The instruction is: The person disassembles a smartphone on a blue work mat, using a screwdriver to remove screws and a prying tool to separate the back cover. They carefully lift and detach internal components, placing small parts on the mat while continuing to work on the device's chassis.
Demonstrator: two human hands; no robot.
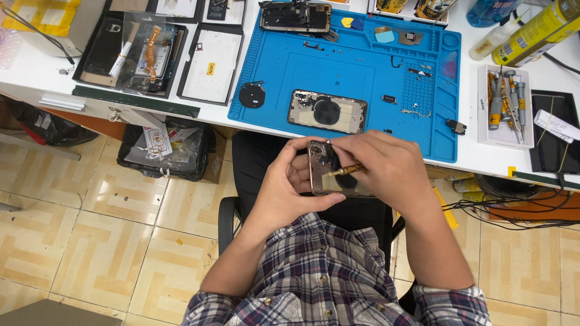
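Note:
My left hand (289,184) cradles an opened phone housing (323,166) with a gold frame, held over my lap below the desk edge. My right hand (386,169) grips a thin screwdriver (345,171) with a brass-coloured shaft, its tip on the upper part of the housing. On the blue work mat (272,66) lies a second opened phone body (327,111) with a round black coil in its middle. A round black part (252,95) rests left of it.
Small screws and parts are scattered on the mat. A tray of screwdrivers (504,105) stands at the right, bottles (531,30) behind it. Black boxes (211,63) with parts sit at the left. A bin with a black bag (166,151) is under the desk, cables at the right.

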